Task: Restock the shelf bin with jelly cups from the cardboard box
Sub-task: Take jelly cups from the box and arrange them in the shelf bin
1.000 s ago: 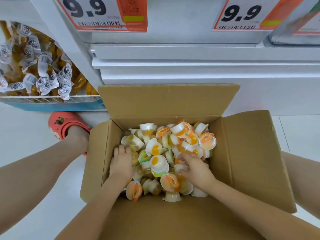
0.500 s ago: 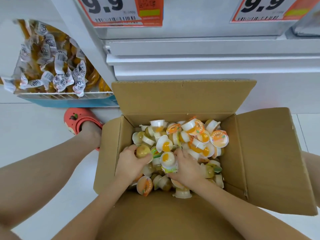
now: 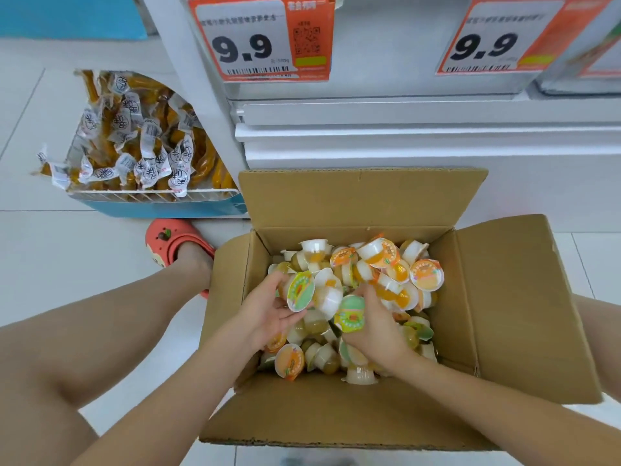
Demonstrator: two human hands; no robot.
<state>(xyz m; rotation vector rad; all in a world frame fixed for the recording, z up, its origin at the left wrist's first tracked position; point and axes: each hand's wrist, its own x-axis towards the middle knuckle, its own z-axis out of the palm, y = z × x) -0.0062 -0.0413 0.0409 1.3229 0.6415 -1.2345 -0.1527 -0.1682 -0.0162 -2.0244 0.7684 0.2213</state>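
Orange, yellow and green foil lids show all through the heap of jelly cups filling the open cardboard box on the white tiled floor. The cups lie jumbled, some lid-up, some on their sides, piled higher toward the far right corner. Both hands are down in the box, close together near its middle. The left hand has its palm turned up and its fingers curled around a green-lidded cup, with more cups bunched against it. The right hand is curled palm-down over the pile and grips another green-lidded cup by the thumb side. The box flaps stand open: one upright at the far side, one spread out to the right, one lying flat at the near edge. Just beyond the box rises a white shelf unit carrying two orange price tags marked 9.9. To the far left, a wire basket holds wrapped yellow snacks. A red clog rests beside the box's left wall.
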